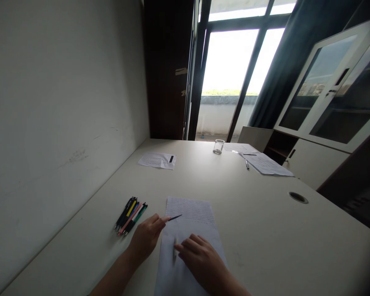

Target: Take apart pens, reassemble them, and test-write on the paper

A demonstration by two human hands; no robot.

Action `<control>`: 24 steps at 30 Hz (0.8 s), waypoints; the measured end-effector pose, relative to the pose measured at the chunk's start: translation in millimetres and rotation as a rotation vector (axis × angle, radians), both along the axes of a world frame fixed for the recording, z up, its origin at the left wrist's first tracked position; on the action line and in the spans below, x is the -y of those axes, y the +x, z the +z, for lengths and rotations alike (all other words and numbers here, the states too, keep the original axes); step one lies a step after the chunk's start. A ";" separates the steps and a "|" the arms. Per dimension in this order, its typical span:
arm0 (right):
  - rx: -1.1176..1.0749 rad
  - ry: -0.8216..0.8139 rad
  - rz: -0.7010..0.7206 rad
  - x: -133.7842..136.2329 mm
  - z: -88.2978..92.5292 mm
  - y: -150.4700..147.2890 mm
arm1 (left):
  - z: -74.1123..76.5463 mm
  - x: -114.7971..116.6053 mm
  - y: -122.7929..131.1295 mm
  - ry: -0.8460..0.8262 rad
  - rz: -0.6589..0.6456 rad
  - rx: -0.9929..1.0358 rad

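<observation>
A sheet of paper [188,230] with lines of writing on its far part lies on the table in front of me. Above its left edge, my left hand [146,236] is closed in a pinch on a slim dark pen [174,217], whose tip points right and away. My right hand [200,257] hovers over or rests on the paper's near half, fingers curled together. By its thumb and forefinger is a pale, narrow, motion-blurred thing [175,248] that I cannot name. Left of my left hand lies a bunch of several pens [130,216] in black, yellow, blue, pink and green.
A crumpled printed sheet [157,160] lies near the wall at the far left. Toward the back stand a clear glass [218,146], a stack of papers [267,163] and a single pen [247,164]. A round cable hole [298,197] is set into the tabletop on the right.
</observation>
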State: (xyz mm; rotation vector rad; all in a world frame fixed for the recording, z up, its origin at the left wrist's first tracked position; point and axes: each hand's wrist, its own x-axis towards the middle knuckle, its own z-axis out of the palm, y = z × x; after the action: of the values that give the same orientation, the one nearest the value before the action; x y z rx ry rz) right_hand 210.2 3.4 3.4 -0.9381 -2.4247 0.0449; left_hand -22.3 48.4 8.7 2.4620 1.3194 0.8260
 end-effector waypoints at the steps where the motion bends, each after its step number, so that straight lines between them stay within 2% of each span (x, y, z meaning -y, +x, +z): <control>1: -0.078 -0.036 -0.028 -0.5 -0.1 0.9 | 1.1 0.4 0.3 -0.005 -0.012 0.022; 5: -0.371 -0.189 -0.158 -3.3 0.3 6.7 | 4.6 4.0 3.0 -0.036 -0.098 0.119; 10: -0.583 -0.378 -0.266 -7.5 1.4 12.0 | 7.3 10.0 6.7 -0.076 -0.221 0.167; 15: -0.688 -0.489 -0.281 -9.8 1.2 11.7 | 9.0 11.1 8.0 -0.067 -0.277 0.122; 19: -0.713 -0.494 -0.315 -9.9 -0.5 10.1 | 7.2 9.8 7.7 -0.050 -0.266 0.073; 24: -0.792 -0.569 -0.275 -9.1 -0.2 11.2 | 6.5 9.6 6.8 -0.054 -0.250 0.074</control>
State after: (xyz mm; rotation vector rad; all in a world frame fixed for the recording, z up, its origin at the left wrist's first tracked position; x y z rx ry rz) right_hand 221.3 12.6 3.2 -1.1911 -1.5450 0.8681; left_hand -15.5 38.8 15.2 2.4620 0.9700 0.7988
